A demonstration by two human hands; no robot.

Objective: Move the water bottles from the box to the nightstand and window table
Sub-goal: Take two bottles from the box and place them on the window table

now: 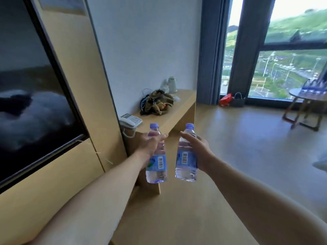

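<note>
Hands first: the left hand (150, 144) grips one water bottle (156, 167) around its upper body, and the right hand (200, 149) wraps its fingers round a second bottle (185, 156); both bottles are upright in mid-air, close together, caps on. This looks like the carrying step. The round window surface (297, 93), far right by the glass, already bears what seems a pack of bottles. Next, probably, walk there and set these down upright on a bare part.

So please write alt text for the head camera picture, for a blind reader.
Each hand holds a water bottle upright: left hand on one bottle, right hand on the other bottle. Ahead, a wooden desk and a round table by the window.
</note>
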